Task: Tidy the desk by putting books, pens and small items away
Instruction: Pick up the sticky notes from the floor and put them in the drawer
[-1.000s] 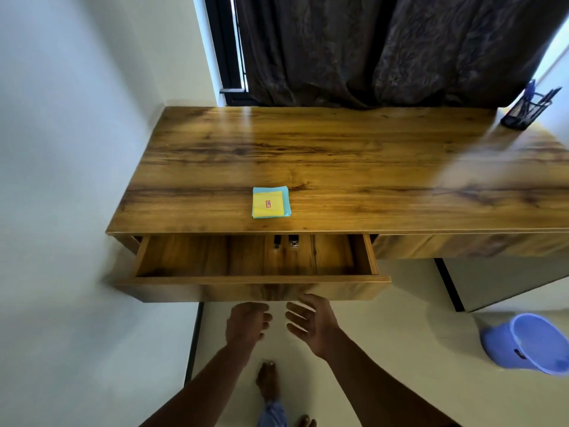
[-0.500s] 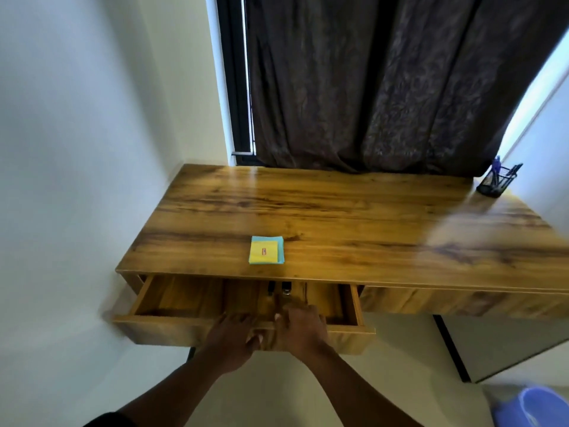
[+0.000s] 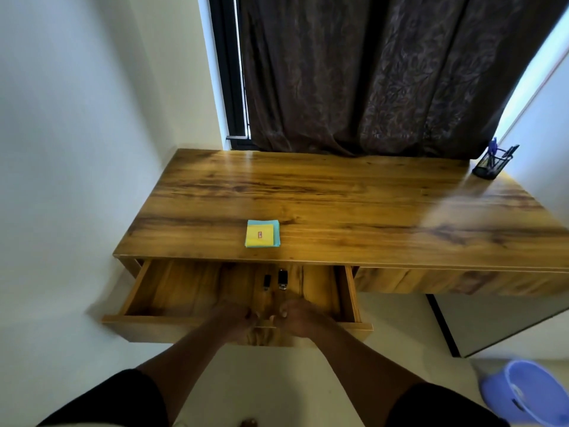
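Desk (image 3: pixel 338 195) with its left drawer (image 3: pixel 184 318) pulled out. Mesh pen holder (image 3: pixel 491 163) stands at the far right corner; sticky-note pad (image 3: pixel 262 233) lies near the front edge, above the drawer, probably next to go in. Two small dark items (image 3: pixel 278 280) lie inside. Left hand (image 3: pixel 234 318) and right hand (image 3: pixel 298 318) rest on the drawer's front edge, fingers curled over it, seemingly to slide it.

Drawer (image 3: pixel 184 291) left part free; two small dark items (image 3: pixel 275 280) mid-drawer; sticky notes (image 3: pixel 262 233) near desk (image 3: pixel 354 204) front edge.
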